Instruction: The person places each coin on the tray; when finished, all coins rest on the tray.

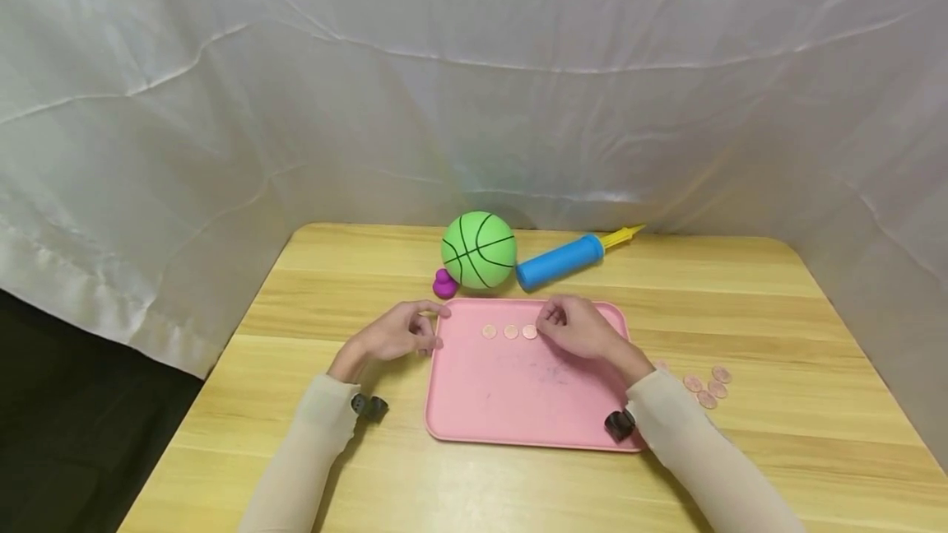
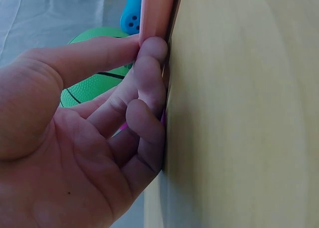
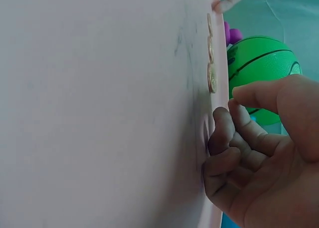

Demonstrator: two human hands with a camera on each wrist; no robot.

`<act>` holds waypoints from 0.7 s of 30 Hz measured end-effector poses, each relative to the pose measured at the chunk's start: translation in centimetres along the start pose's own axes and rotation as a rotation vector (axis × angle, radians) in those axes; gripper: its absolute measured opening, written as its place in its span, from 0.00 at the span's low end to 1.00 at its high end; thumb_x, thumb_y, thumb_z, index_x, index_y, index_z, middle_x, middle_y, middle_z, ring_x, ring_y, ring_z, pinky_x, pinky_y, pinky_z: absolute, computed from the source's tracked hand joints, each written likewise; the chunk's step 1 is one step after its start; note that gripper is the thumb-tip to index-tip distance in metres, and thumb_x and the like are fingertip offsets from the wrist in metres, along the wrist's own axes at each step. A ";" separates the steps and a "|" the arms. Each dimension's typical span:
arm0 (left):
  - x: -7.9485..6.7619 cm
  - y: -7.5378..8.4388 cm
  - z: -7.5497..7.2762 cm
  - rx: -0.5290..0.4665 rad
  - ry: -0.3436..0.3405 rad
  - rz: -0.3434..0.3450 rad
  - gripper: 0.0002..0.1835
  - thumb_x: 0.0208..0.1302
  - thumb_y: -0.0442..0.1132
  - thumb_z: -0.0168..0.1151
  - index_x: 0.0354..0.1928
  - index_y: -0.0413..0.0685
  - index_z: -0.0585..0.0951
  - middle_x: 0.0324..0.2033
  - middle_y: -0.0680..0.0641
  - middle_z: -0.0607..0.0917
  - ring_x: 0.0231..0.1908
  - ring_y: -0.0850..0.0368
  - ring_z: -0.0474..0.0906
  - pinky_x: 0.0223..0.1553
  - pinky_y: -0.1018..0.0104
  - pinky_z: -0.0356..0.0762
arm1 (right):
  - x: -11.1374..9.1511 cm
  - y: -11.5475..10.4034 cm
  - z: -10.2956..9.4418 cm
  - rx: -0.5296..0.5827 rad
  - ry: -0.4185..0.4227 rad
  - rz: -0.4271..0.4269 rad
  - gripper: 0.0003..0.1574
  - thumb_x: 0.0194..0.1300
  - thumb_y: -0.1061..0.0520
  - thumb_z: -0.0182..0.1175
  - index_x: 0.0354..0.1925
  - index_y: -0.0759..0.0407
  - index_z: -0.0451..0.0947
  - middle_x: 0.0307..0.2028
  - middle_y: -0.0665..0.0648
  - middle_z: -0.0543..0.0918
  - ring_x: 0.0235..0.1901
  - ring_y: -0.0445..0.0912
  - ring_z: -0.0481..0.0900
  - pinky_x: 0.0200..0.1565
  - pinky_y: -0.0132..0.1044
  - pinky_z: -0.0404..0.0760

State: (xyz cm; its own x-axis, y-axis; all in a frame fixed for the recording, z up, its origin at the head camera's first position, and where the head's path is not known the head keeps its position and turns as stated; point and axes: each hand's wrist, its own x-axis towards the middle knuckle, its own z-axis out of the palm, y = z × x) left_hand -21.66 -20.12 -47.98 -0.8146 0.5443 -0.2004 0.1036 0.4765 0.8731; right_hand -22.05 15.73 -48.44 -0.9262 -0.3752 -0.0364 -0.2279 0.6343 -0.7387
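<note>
A pink tray lies on the table. At its left rim, my left hand pinches the edge, with the thumb against the rim and curled fingertips beside and below it in the left wrist view. Three round coins lie flat in a row near the tray's far side. My right hand is just right of the rightmost coin. Its thumb and index fingertips are close together with nothing visible between them. The other fingers are loosely curled, low over the tray.
Behind the tray stand a green basketball, a small purple knobbed object and a blue hand pump with a yellow nozzle. Several more coins lie on the wooden table, right of the tray near my right forearm. White cloth hangs behind.
</note>
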 end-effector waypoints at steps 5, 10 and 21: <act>0.2 -0.1 0.1 0.007 -0.003 0.010 0.31 0.71 0.28 0.70 0.73 0.33 0.74 0.29 0.48 0.87 0.30 0.57 0.80 0.32 0.72 0.76 | -0.7 0.5 -0.8 0.027 0.056 -0.021 0.05 0.74 0.59 0.66 0.45 0.59 0.85 0.37 0.55 0.86 0.38 0.45 0.80 0.42 0.32 0.80; 0.1 -0.1 0.0 0.009 -0.007 0.021 0.31 0.71 0.28 0.70 0.73 0.32 0.74 0.29 0.47 0.87 0.30 0.57 0.81 0.33 0.71 0.78 | -1.3 0.1 -1.7 0.060 0.133 -0.022 0.07 0.77 0.58 0.66 0.47 0.60 0.85 0.38 0.56 0.87 0.39 0.47 0.81 0.42 0.32 0.81; 0.1 -0.1 0.0 0.001 -0.008 0.016 0.31 0.71 0.28 0.70 0.74 0.32 0.73 0.29 0.48 0.86 0.30 0.57 0.80 0.32 0.72 0.76 | -3.7 0.2 -3.5 0.027 0.264 -0.091 0.02 0.74 0.62 0.68 0.44 0.60 0.86 0.36 0.56 0.87 0.36 0.45 0.80 0.42 0.31 0.81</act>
State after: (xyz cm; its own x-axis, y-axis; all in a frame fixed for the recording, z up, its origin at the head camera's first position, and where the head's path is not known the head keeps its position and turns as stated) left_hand -21.78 -20.10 -48.13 -0.8085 0.5571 -0.1898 0.1170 0.4683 0.8758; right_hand -19.75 19.62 -46.05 -0.9492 -0.2386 0.2050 -0.3091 0.5866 -0.7486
